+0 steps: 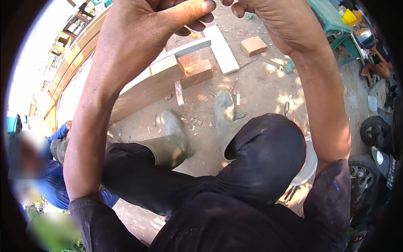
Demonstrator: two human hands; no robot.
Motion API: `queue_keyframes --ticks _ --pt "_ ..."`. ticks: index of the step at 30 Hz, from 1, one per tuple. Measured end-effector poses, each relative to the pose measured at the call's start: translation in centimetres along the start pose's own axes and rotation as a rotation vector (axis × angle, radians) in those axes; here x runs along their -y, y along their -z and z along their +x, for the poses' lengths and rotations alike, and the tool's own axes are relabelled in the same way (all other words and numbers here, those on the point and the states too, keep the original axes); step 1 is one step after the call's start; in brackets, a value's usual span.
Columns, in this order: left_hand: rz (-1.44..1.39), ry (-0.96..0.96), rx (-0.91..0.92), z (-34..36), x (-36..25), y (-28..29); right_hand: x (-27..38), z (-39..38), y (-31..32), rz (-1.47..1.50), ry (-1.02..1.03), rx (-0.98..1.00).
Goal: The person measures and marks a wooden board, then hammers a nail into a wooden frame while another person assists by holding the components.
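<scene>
Both of my arms are raised to the upper edge of the head view. My left hand point(170, 17) has its fingers curled and thumb angled toward my right hand point(264, 17), whose fingers are bent too. The fingertips nearly meet at the edge, where whatever lies between them is too small or cut off to name. Below them, beyond my boots point(224, 105), a long wooden beam point(138, 96) with shorter blocks lies on the dirt ground point(260, 92), beside a pale board point(222, 54) and a small wood block point(253, 45).
A person in blue point(58, 176) sits close at my left, near stacked timber point(63, 80). At the right are motorbike wheels point(371, 132), a green plastic piece of furniture point(325, 17) and another person's arm point(373, 69). Short rods and wood scraps lie around my boots.
</scene>
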State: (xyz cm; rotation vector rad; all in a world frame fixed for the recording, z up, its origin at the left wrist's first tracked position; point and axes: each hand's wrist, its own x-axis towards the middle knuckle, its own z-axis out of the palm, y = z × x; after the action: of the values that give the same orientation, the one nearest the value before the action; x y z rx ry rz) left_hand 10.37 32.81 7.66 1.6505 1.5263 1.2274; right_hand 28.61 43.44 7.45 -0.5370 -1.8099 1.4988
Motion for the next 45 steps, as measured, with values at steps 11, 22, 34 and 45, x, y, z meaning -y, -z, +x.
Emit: queue_keyframes --ticks 11,22,34,45 --pt "0.054 0.282 0.113 7.8 26.5 5.3 -19.0 13.8 2.7 -0.243 -0.140 0.140" --pt "0.234 0.607 0.371 7.4 28.3 2.8 -28.6 5.1 9.3 -0.363 -0.334 -0.404" --pt "0.295 0.569 0.222 4.9 26.1 7.1 -27.7 10.1 -8.7 -0.778 0.249 0.628" --pt "0.126 0.569 0.269 6.3 27.3 5.9 -29.5 7.5 -8.1 -1.071 0.352 0.545"
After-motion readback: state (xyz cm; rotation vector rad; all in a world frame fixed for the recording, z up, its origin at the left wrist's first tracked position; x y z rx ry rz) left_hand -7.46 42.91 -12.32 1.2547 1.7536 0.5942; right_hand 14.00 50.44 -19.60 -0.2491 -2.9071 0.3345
